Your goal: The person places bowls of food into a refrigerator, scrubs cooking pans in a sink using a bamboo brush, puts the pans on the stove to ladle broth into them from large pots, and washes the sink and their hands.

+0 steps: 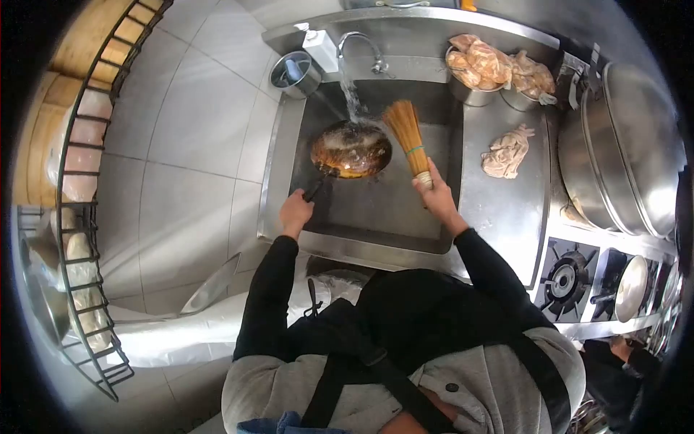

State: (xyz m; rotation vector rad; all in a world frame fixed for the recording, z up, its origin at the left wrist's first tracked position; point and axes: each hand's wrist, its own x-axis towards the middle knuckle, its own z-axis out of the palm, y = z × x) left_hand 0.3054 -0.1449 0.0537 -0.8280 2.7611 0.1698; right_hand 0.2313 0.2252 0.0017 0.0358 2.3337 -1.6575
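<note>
My left hand [296, 213] is closed around the black handle of a frying pan [351, 150], which is held over the sink [354, 237]. The pan's surface looks brown and wet; which side faces up I cannot tell. Water [350, 94] runs from the curved faucet [361, 36] onto its far edge. In my right hand [438, 197] is a bamboo brush [406, 130], gripped by its bound end. Its bristles point up and away, just right of the pan and apart from it.
A crumpled cloth [507, 152] lies on the right counter, below metal containers with bagged food [481, 64]. Large steel pots [614, 148] and a gas burner [567, 282] stand right. A soap bottle [320, 48] is behind the sink. Another person's hand [620, 349] shows lower right.
</note>
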